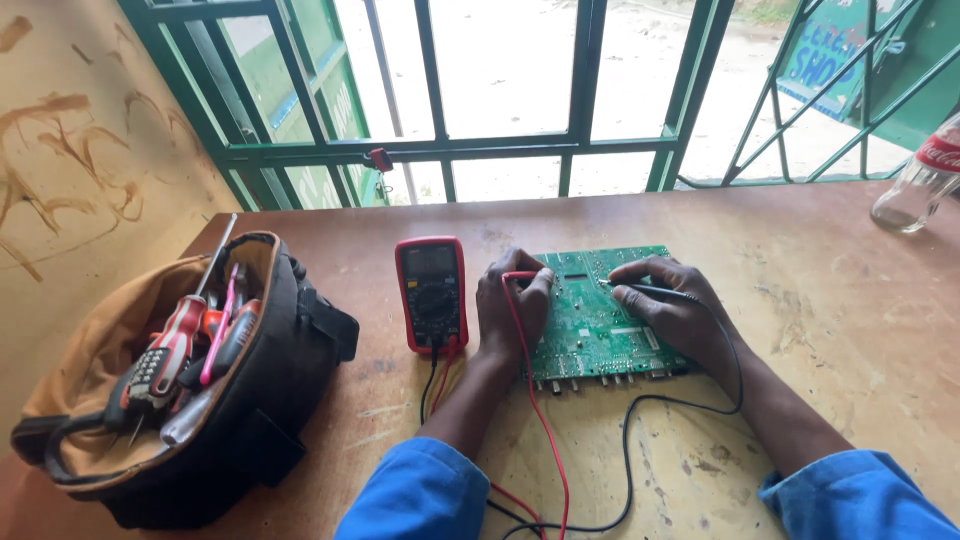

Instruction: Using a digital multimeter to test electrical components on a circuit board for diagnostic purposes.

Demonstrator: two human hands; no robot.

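A green circuit board [590, 320] lies flat on the wooden table [800, 290]. My left hand [512, 305] rests on the board's left edge and holds the red probe, whose red lead [535, 400] runs back toward me. My right hand [670, 305] lies over the board's right half and pinches the black probe [640, 288], its tip touching the board near the top. The black lead [680, 400] loops down past my right wrist. A red multimeter [432, 292] lies just left of my left hand, both leads plugged into its bottom.
An open black-and-tan tool bag [180, 380] with screwdrivers and pliers sits at the left. A clear glass bottle [920, 180] stands at the table's far right corner. Green metal window bars [500, 150] run behind the table, and a stained wall is to the left.
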